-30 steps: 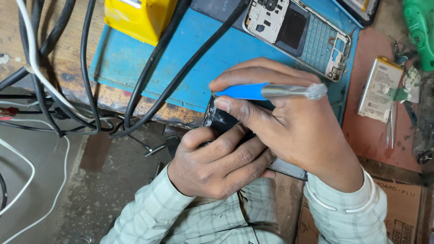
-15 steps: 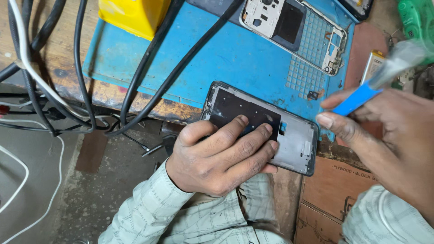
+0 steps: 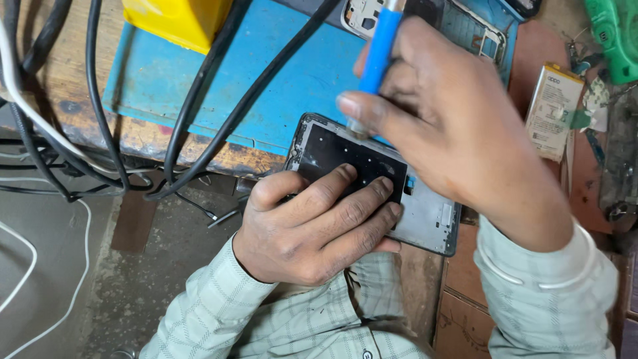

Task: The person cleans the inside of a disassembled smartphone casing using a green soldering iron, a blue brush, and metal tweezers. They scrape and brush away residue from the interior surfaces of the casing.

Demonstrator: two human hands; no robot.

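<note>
- The left hand (image 3: 312, 229) lies palm down over the near end of the phone frame (image 3: 372, 183), fingers spread flat across its dark panel and the thumb curled round the left edge, pressing and clasping it against the bench edge.
- The right hand (image 3: 452, 119) arches above the frame's far end, wrist bent down, thumb and fingers closed round the blue screwdriver (image 3: 377, 56), which stands nearly upright.
- The screwdriver's tip meets the frame near its top edge, just beyond the left fingertips; the exact contact point is hidden behind the right thumb.
- Half a second ago the right hand was off to the right of the frame with the screwdriver tilted away; now it has swung over the frame and the tool points down onto it. The left hand has kept its hold, and the frame lies in much the same spot.
- The frame is a thin rounded rectangle, dark and matte under the left fingers, pale grey metal at the end towards the right wrist.
- Beyond the grip lies a smooth blue mat (image 3: 199, 93) on worn, scuffed wood, crossed by glossy black cables (image 3: 219, 73), with a yellow box (image 3: 179, 20) at the far edge.
- To the right of the right hand sits a flat pale phone battery (image 3: 553, 110).
- Both sleeves are light checked cloth.
</note>
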